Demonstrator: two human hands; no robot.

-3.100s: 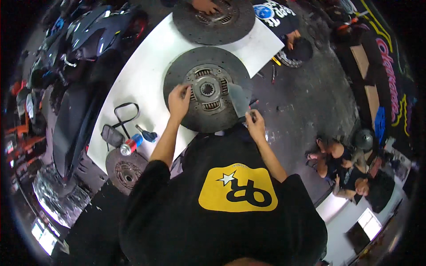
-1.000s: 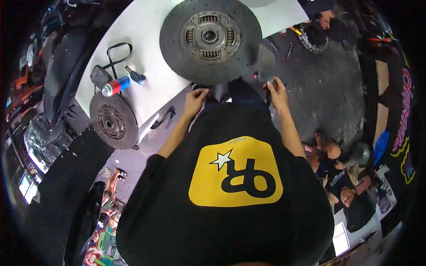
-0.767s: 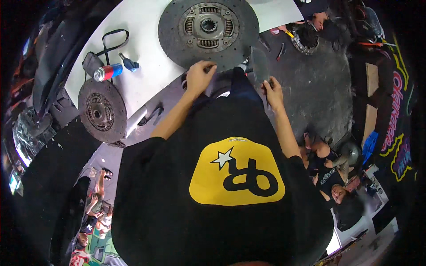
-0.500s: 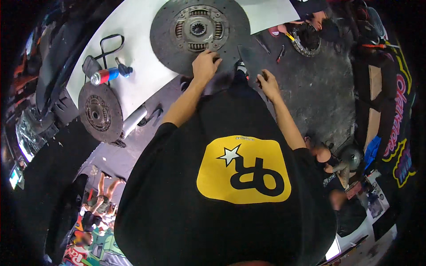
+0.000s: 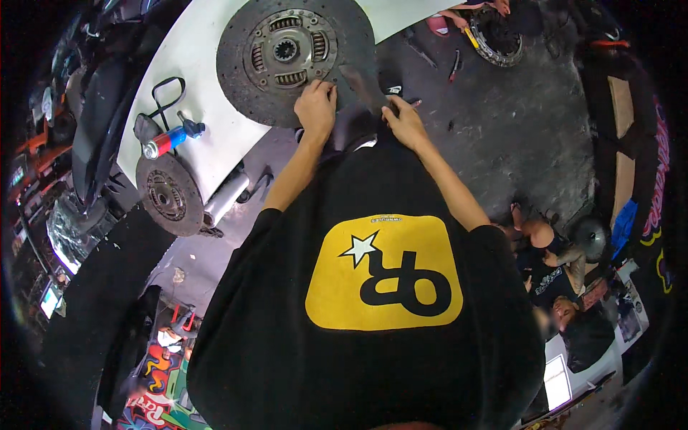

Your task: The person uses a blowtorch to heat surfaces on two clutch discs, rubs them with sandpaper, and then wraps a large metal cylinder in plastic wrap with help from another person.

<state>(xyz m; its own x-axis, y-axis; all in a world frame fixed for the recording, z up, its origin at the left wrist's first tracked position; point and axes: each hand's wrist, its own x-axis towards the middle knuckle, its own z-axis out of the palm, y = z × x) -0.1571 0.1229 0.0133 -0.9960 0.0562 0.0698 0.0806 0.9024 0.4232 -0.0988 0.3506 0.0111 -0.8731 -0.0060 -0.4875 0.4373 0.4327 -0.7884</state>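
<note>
1. Currently, the left hand (image 5: 315, 109) is curling its fingers part-way, thumb close to them, over the near rim of a large clutch disc (image 5: 285, 50); whether it is gripping anything cannot be told.
2. The right hand (image 5: 403, 122) is pinching the near end of a thin grey sheet (image 5: 362, 87) between thumb and fingers, nearly closed.
3. The sheet is pointing up and left, overlapping the disc's lower-right rim in view; actual contact cannot be confirmed.
4. The large disc is lying on a white table (image 5: 215, 107), its near side overhanging the edge, hub and springs facing up.
5. Left hand and sheet are together hiding parts of that rim.
6. A smaller clutch disc (image 5: 170, 195) is resting at the table's lower-left corner, lapping past the edge.
7. Just above it, a red-and-blue spray can (image 5: 163, 143) is lying on its side, between a dark strapped pouch (image 5: 146, 127) and a small dark tool (image 5: 190, 127).
8. To the right, a red-handled tool (image 5: 454, 66) is lying on the dark floor (image 5: 516, 129).
</note>
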